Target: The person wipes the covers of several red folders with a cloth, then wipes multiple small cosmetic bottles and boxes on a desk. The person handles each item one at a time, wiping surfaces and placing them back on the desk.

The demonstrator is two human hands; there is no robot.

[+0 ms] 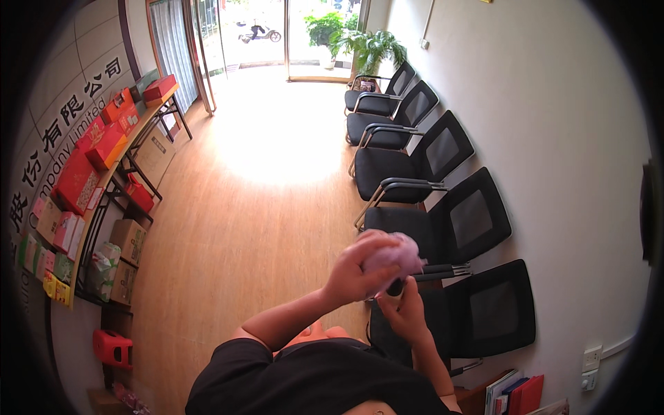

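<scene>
My left hand grips a bunched lilac cloth, its fingers wrapped over the top and side. Just below it, to the right, my right hand holds a small object with a black part and a pale part, pressed close under the cloth. What this object is cannot be made out, as the fingers and cloth cover much of it. Both hands are raised in front of my body, over the edge of a black chair seat.
Black armchairs line the right wall. A long table with red gift boxes runs along the left; cardboard boxes and a red plastic stool are lower down. Glass doors and potted plants stand at the far end.
</scene>
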